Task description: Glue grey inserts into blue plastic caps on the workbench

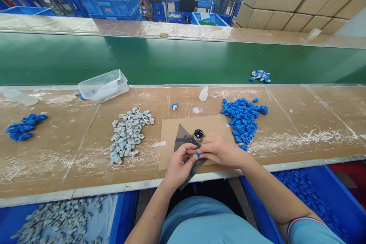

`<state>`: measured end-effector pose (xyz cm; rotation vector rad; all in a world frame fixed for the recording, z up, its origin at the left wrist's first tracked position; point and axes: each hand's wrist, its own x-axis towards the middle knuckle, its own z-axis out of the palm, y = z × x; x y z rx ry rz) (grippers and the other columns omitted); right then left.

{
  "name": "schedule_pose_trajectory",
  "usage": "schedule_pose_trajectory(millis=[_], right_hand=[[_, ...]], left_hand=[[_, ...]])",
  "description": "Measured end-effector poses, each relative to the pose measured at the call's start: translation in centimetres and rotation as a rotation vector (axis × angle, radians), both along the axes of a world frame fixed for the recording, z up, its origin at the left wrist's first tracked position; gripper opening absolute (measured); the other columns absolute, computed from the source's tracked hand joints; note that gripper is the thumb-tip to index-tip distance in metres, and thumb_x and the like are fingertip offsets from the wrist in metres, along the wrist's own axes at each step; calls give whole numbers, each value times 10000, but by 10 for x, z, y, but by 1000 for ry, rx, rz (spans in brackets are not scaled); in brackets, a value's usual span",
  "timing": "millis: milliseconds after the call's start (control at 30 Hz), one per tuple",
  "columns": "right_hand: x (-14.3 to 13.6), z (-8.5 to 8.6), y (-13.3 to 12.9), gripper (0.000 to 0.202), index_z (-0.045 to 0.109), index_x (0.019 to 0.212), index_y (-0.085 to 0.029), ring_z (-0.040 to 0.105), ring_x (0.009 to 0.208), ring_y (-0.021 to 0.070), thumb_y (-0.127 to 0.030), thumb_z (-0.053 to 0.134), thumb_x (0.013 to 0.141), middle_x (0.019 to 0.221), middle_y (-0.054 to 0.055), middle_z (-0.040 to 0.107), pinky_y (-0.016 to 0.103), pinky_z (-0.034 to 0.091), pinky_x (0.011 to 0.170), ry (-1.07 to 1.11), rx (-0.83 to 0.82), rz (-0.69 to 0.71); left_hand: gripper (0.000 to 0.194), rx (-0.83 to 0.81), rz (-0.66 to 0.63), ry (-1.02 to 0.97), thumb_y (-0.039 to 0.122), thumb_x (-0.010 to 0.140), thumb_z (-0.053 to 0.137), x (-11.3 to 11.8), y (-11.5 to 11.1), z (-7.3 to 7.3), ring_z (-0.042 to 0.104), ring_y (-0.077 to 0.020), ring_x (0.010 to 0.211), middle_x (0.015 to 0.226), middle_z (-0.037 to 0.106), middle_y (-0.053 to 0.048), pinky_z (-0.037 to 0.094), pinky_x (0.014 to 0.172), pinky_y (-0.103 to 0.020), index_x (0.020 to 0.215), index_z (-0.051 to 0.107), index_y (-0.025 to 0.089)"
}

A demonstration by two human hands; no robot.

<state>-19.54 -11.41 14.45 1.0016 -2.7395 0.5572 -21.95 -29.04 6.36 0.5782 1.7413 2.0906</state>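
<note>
My left hand [179,166] and my right hand [221,150] meet over a cardboard sheet [168,133]. Pinched between their fingertips is a small blue plastic piece [198,154], with a pale grey part against it on the left side; finer detail is hidden by the fingers. Beneath the hands lies a dark, see-through sheet [181,136] that reaches past the table's front edge. Just beyond the fingers stands a small round black-topped pot [198,134]. Grey pieces [130,131] are heaped to the left, and blue pieces [242,117] to the right.
A joined blue-and-grey piece [174,106] and a small white bottle [204,93] stand farther back. Left of them is a clear plastic tub [104,87]. Behind runs a green conveyor belt [171,61] carrying finished-looking pieces [260,76]. Blue bins [126,213] sit below the table edge.
</note>
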Motion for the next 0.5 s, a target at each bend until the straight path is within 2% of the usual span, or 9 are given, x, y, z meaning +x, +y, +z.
schedule_pose_trajectory(millis=[133, 267, 367, 500], right_hand=[[1, -6, -1, 134, 700, 875, -136, 520, 654, 117, -213, 591, 858, 671, 32, 581, 234, 392, 616, -15, -118, -21], [3, -25, -5, 162, 695, 840, -135, 556, 626, 93, -278, 618, 848, 675, 30, 619, 212, 428, 603, 31, -336, -68], [8, -35, -9, 151, 691, 856, -147, 580, 653, 91, -277, 614, 853, 712, 31, 645, 213, 454, 629, 73, -412, -145], [14, -27, 4, 159, 680, 953, -157, 610, 753, 97, -261, 631, 843, 821, 21, 676, 226, 463, 714, 83, -382, -123]], left_hand=[[316, 63, -23, -63, 231, 727, 657, -1, -4, 3, 629, -139, 809, 850, 647, -76, 507, 762, -258, 995, 524, 131], [318, 119, -15, -131, 256, 703, 689, -2, -5, 5, 632, -135, 799, 842, 649, -73, 511, 754, -247, 946, 529, 129], [317, 108, 21, -137, 272, 685, 706, -1, -3, 5, 628, -138, 810, 848, 645, -76, 512, 760, -249, 918, 548, 126], [362, 64, -6, -135, 322, 691, 702, -3, -1, 11, 626, -146, 807, 855, 645, -88, 514, 754, -265, 955, 554, 122]])
